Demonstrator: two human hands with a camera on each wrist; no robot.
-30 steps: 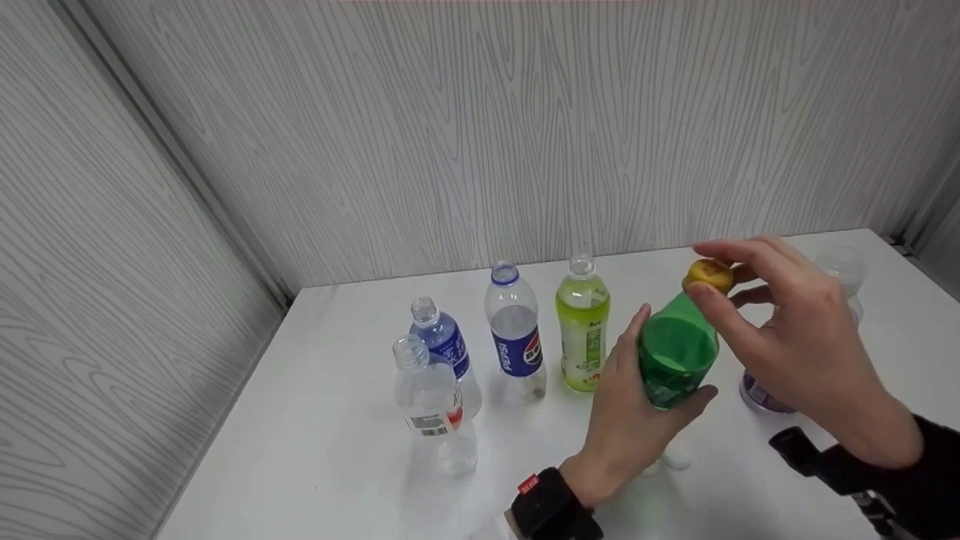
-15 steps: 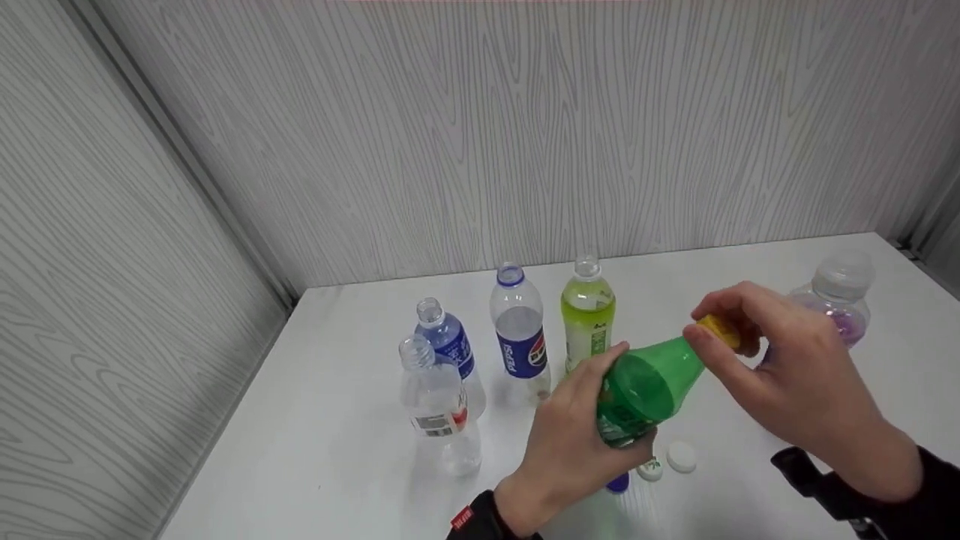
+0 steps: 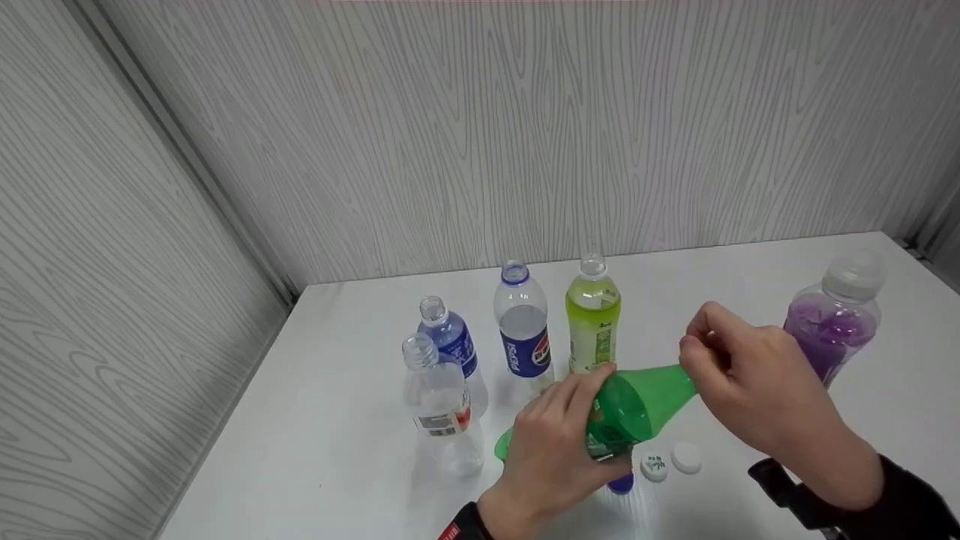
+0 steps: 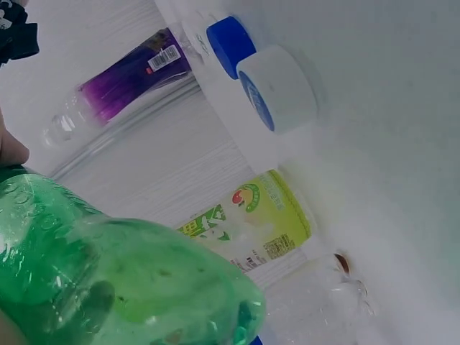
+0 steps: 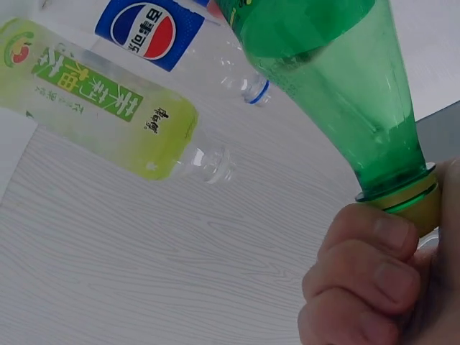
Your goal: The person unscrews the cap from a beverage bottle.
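A green plastic bottle (image 3: 664, 397) is tilted above the table, its neck toward the right. My left hand (image 3: 551, 442) wraps around its body near the base. With curled fingers my right hand (image 3: 757, 382) grips the yellow cap (image 5: 417, 207) at the neck; the fingers mostly cover this cap in the head view. In the right wrist view the cap sits at the bottle's mouth, with a narrow green ring below it. Liquid shows inside the bottle. Under the bottle lie a blue cap (image 3: 620, 484) and two white caps (image 3: 686, 457), (image 3: 654, 466).
Uncapped bottles stand to the left and behind: a clear one (image 3: 439, 405), a blue-labelled one (image 3: 452, 345), a Pepsi bottle (image 3: 525, 330) and a yellow-green drink bottle (image 3: 592, 322). At the right stands a purple bottle (image 3: 829, 334) with a clear top. A patterned wall (image 3: 480, 135) rises behind the table.
Both hands have come lower with the green bottle, which has moved left and tipped closer to level. My right fingers have curled further over the cap. The purple bottle and loose caps are more exposed.
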